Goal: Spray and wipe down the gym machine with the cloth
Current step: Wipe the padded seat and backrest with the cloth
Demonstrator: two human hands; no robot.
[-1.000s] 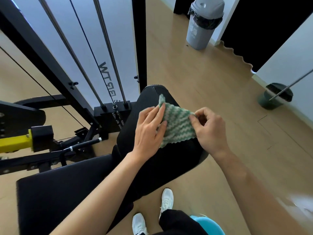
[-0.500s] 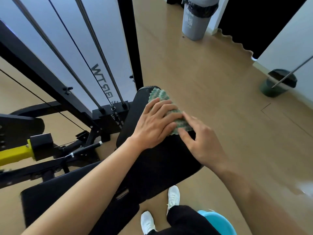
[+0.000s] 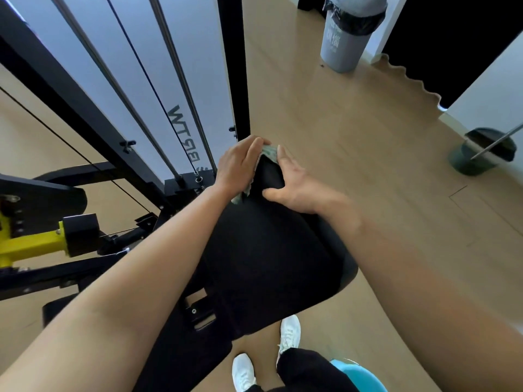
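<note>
The gym machine's black padded seat (image 3: pixel 266 250) runs from the lower left up to the middle of the view. A green-and-white cloth (image 3: pixel 268 151) lies over the pad's far end, mostly hidden under my left hand (image 3: pixel 240 165). That hand presses the cloth flat against the pad's top edge, and a corner of cloth pokes out by the wrist. My right hand (image 3: pixel 294 185) rests on the pad just right of the cloth, fingers straight and thumb spread, its fingertips touching the cloth's edge. No spray bottle is in view.
Behind the pad stand the machine's black upright post (image 3: pixel 237 66), steel guide rods (image 3: pixel 175 80) and a yellow arm (image 3: pixel 31 244). A grey bin (image 3: pixel 348 38) is far back, a green mop bucket (image 3: pixel 481 154) at right, a blue bucket (image 3: pixel 359 374) by my feet.
Both hands have slid the cloth up the pad to its far end. The right hand let go of its pinch on the cloth and now lies flat beside it.
</note>
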